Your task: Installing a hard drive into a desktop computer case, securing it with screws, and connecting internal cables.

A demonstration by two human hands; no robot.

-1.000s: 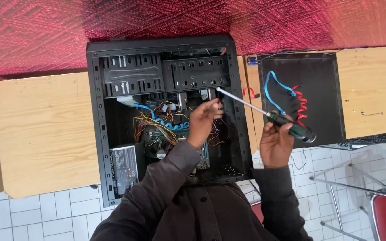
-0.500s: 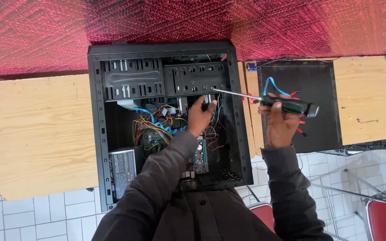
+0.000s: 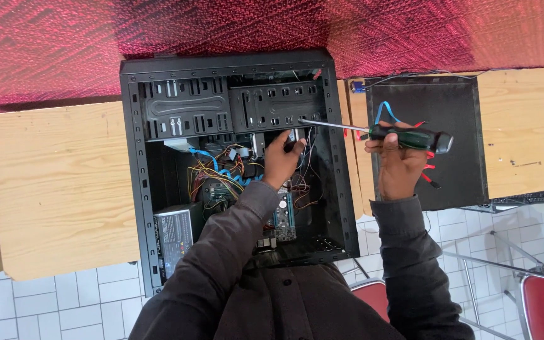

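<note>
Screwdriver with a dark green-and-black handle and long steel shaft (image 3: pixel 404 137) lies nearly level in the right hand (image 3: pixel 398 160), fingers wrapped tight round the handle; its tip reaches the drive cage of the open black metal computer case (image 3: pixel 135 189). The case lies on its side between pale wooden counters (image 3: pixel 51 189). Inside it, the left hand (image 3: pixel 283 160) pinches a small grey part just below the tip, above coloured wires (image 3: pixel 221 173). A black side panel (image 3: pixel 454 138) lies under the right hand.

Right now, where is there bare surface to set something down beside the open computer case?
The wooden table left of the computer case is bare. The wood right of the black side panel is mostly bare. Crowded: inside the case, where the left hand sits among wires, and by the right hand holding the screwdriver.
</note>
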